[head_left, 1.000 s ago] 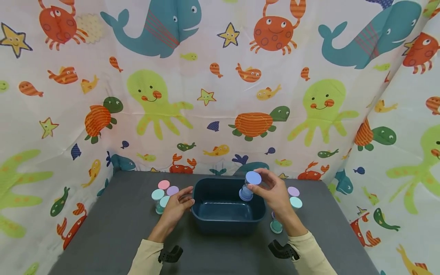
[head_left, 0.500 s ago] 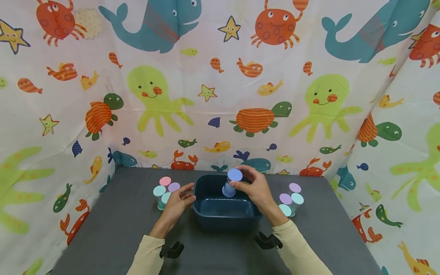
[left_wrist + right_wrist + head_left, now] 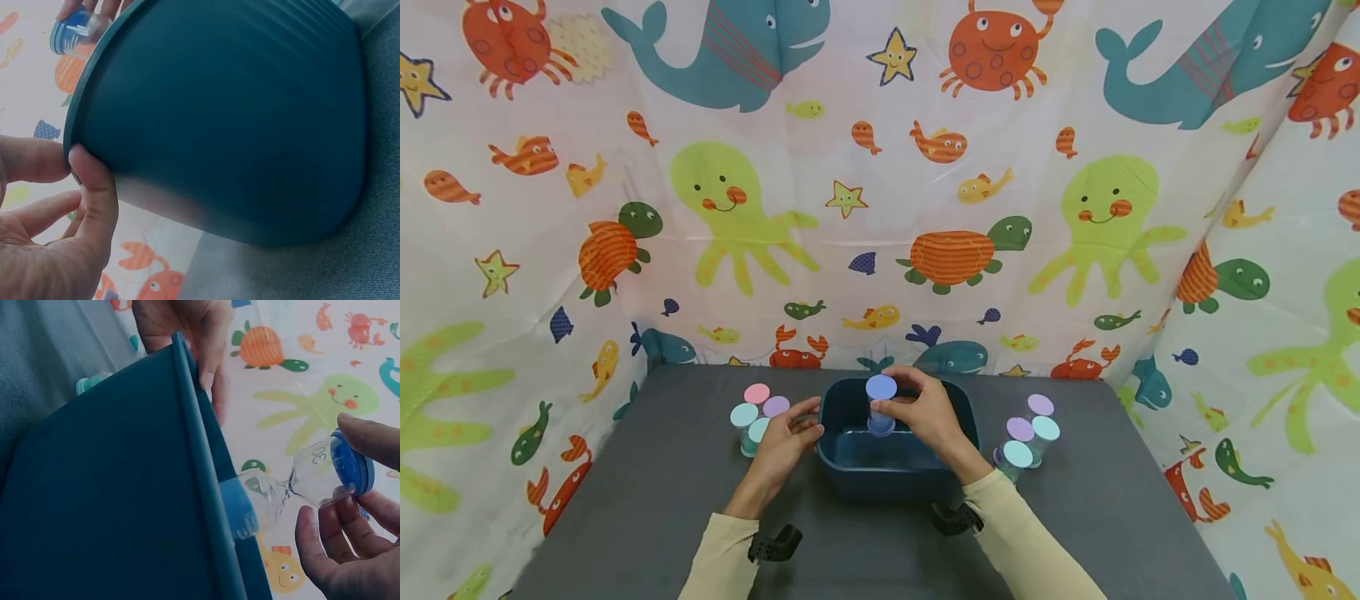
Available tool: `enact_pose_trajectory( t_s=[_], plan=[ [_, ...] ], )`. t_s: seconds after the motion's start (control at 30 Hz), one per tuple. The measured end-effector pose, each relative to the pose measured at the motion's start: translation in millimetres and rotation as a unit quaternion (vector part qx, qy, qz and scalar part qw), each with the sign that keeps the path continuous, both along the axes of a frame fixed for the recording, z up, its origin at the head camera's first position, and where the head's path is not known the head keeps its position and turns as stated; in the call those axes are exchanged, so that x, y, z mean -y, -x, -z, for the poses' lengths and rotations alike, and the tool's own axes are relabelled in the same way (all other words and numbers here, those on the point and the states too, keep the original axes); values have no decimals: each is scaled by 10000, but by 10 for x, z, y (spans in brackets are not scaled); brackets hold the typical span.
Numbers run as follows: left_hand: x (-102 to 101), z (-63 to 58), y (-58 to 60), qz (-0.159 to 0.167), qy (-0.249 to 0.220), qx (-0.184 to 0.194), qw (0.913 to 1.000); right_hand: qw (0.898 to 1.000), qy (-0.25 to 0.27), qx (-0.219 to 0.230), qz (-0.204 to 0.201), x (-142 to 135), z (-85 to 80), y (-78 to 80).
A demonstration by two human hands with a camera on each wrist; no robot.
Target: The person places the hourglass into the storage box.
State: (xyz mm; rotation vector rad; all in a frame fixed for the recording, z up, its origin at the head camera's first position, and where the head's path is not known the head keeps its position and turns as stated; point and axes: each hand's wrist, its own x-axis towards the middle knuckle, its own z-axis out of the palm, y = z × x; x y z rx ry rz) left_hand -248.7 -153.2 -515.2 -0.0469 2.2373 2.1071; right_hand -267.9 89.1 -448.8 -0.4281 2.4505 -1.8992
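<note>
A sand timer (image 3: pixel 881 392) with blue end caps and clear glass bulbs is upright over the dark blue bin (image 3: pixel 895 485). My right hand (image 3: pixel 928 412) holds it by the top cap between thumb and fingers. In the right wrist view the timer's glass (image 3: pixel 309 475) carries a "30", and its lower cap is partly behind the bin's rim (image 3: pixel 209 481). At the bin's left end, my left hand (image 3: pixel 780 450) pinches the rim, its thumb (image 3: pixel 97 187) against the outer wall (image 3: pixel 237 125).
Several sand timers with pink, mint and purple caps stand left of the bin, including a mint one (image 3: pixel 744 414). More, with purple and mint caps, stand to its right, such as a purple one (image 3: pixel 1041 405). A sea-animal curtain (image 3: pixel 865 275) borders the grey table (image 3: pixel 625 517).
My right hand has carried the blue sand timer leftward over the bin, from its right end to nearer the middle. The left hand has stayed at the rim.
</note>
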Motion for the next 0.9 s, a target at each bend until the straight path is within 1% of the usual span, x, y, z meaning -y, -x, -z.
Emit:
enact_pose_trajectory(
  t_s=[0.1,0.3,0.5,0.57,0.7,0.9],
  plan=[
    [-3,-14,8,-3,-43,30,10000,10000,-35,44,15,47,-3,31],
    [6,-19,3,-24,-70,49,10000,9993,-367,-38,-47,126,21,75],
    [16,-27,0,55,-62,92,9999,9972,-717,189,-78,202,88,125],
    [22,-26,-6,68,-37,138,9999,9960,-864,202,-108,231,110,141],
    [29,-34,-14,75,-22,185,9998,9937,-1099,162,-176,294,142,184],
    [1,-37,6,123,-21,188,9997,9900,-1395,96,-201,336,162,250]
  ],
)
